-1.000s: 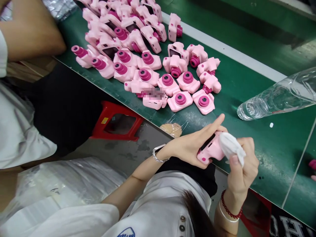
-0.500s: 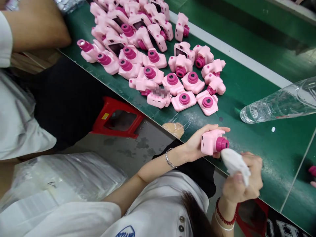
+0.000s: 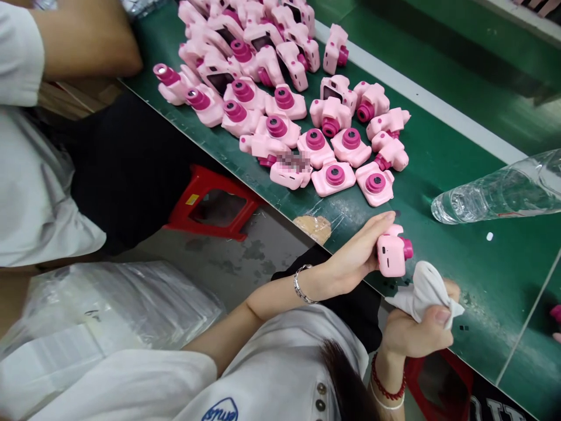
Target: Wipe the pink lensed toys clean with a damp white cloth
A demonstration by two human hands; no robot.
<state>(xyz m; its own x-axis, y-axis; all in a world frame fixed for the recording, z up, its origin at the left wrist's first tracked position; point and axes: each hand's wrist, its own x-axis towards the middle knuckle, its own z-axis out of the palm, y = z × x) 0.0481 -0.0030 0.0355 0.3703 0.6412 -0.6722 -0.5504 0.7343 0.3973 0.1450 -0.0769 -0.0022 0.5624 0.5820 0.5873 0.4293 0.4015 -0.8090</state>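
My left hand (image 3: 357,257) holds a small pink toy camera (image 3: 391,255) at the table's near edge, its magenta lens pointing right and its slotted side facing me. The fingers lie behind the camera and are partly hidden. In my right hand (image 3: 421,336) a white cloth (image 3: 423,292) is bunched between thumb and fingers. The cloth is just below and right of the camera, apart from it. Several more pink toy cameras (image 3: 333,177) stand and lie beyond my left hand, many with the lens facing up.
A clear plastic bottle (image 3: 491,187) lies or leans at the right of the green table (image 3: 421,193). Another person's arm (image 3: 87,41) rests at the upper left. A red stool (image 3: 210,202) and a plastic-wrapped bundle (image 3: 131,310) are below the table edge.
My left hand has turned the camera, showing more of its slotted side, and moved slightly right. My right hand has drawn the cloth a little away from the lens.
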